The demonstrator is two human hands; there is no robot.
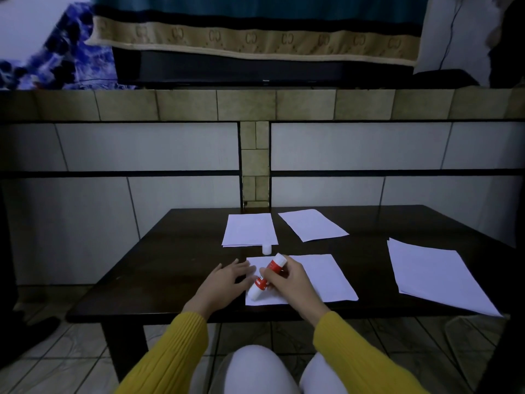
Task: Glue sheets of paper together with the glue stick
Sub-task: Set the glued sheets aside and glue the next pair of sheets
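Note:
A white sheet of paper (321, 275) lies near the front edge of the dark table (176, 257). My right hand (289, 280) grips a red and white glue stick (267, 277), tilted, with its lower end down on the sheet's left part. My left hand (221, 282) rests flat with fingers spread on the sheet's left edge. The glue stick's white cap (267, 249) stands on the table just beyond the sheet.
A small stack of white sheets (250, 230) lies behind the cap, another sheet (312, 224) to its right. A larger stack (434, 275) lies at the table's right, overhanging the front edge. A tiled wall rises behind the table.

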